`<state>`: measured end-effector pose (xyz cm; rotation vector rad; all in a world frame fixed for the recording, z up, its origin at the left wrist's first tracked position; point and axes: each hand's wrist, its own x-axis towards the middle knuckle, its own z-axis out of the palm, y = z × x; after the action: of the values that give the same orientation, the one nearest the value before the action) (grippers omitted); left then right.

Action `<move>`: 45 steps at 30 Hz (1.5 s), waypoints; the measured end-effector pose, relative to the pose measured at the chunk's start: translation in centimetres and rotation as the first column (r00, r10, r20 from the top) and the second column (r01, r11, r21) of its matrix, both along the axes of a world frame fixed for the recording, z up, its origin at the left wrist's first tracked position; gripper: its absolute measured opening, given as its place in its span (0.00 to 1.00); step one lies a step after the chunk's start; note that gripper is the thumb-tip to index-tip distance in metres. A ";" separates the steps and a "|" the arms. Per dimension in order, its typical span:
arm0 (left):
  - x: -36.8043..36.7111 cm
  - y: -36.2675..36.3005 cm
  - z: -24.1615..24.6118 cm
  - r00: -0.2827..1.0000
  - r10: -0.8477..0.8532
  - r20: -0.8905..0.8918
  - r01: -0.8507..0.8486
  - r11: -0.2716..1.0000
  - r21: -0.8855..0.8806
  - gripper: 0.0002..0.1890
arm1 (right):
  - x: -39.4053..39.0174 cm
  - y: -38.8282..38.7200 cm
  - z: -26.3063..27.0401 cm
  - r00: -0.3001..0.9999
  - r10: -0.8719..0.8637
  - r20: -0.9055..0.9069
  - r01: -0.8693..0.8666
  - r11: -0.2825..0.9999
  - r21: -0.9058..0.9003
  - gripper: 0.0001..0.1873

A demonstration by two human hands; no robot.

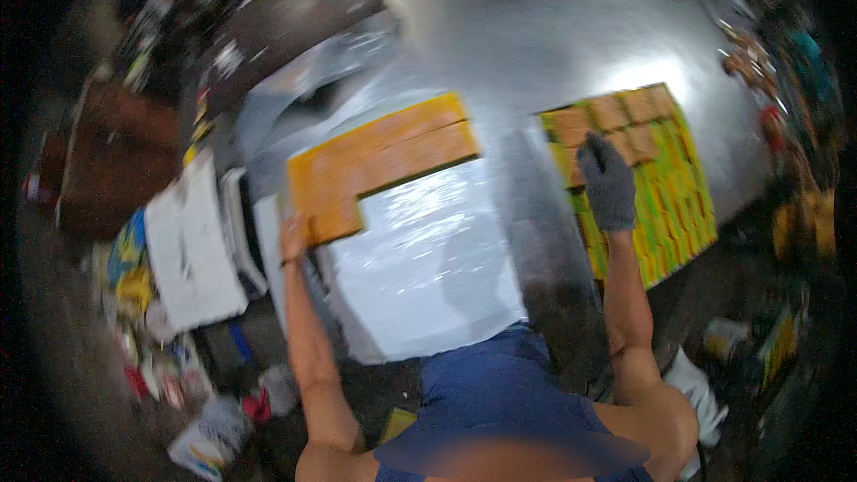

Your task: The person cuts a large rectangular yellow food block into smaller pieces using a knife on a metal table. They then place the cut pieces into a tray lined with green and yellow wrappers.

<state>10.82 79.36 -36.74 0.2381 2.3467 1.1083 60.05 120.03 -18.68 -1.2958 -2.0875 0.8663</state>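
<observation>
My left hand (pixel 292 237), bare, rests at the lower left corner of an L-shaped layer of orange-brown flat blocks (pixel 395 154). Under that layer lies a shiny white plastic sheet (pixel 428 274), which reaches down toward my lap. Over on the right, my right hand (pixel 606 184) wears a grey glove and reaches onto a rectangular array of yellow-green pieces (pixel 673 214). Several brown-topped blocks (pixel 609 114) cover the far part of that array, and my gloved fingertips are at them. Blur hides whether either hand grips anything.
Both groups sit on a shiny metal table (pixel 535 33). Crumpled clear plastic (pixel 335 73) lies behind the sheet. To the left stand a white foam-like box or board (pixel 194 248) and a brown box-like object (pixel 120 154). A printed plastic bag (pixel 214 438) is on the floor.
</observation>
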 end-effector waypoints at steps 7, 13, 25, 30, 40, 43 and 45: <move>2.6 1.5 3.8 0.987 -0.055 -0.153 0.039 0.993 -0.109 0.47 | -24.3 -21.8 -10.0 0.836 0.366 0.408 -0.334 0.931 -0.150 0.32; 4.1 2.1 5.9 0.994 0.011 -0.104 -0.022 0.995 -0.099 0.44 | -31.9 -28.6 -11.8 0.991 0.122 -0.047 -0.131 0.945 -0.299 0.42; 14.9 6.3 9.3 0.740 -0.456 0.494 -0.107 0.645 0.756 0.35 | -17.6 -21.3 -3.9 0.670 -0.349 -0.655 -0.583 0.299 -0.756 0.26; 23.4 14.2 11.1 0.731 -0.587 0.348 0.239 0.698 0.675 0.45 | -2.0 -11.4 -3.1 0.554 -0.446 -0.703 -0.497 0.500 -0.709 0.25; 43.1 30.8 13.7 0.312 -0.794 -0.522 0.938 0.345 0.036 0.52 | 21.8 19.0 -1.3 0.876 -0.389 -0.286 0.224 0.852 -0.474 0.38; 45.9 33.7 13.8 0.170 -0.778 -0.604 0.887 0.388 -0.251 0.47 | 21.0 23.8 -4.2 0.954 -0.239 -0.180 0.132 0.876 -0.463 0.38; 47.2 34.2 14.0 0.216 -0.753 -0.621 0.870 0.438 -0.228 0.40 | 20.6 25.4 -5.5 0.995 -0.019 -0.102 -0.020 0.930 -0.368 0.40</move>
<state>58.03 113.61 -22.75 2.0116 2.0033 0.6529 80.68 145.41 -24.23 -1.3997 -1.9016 1.3469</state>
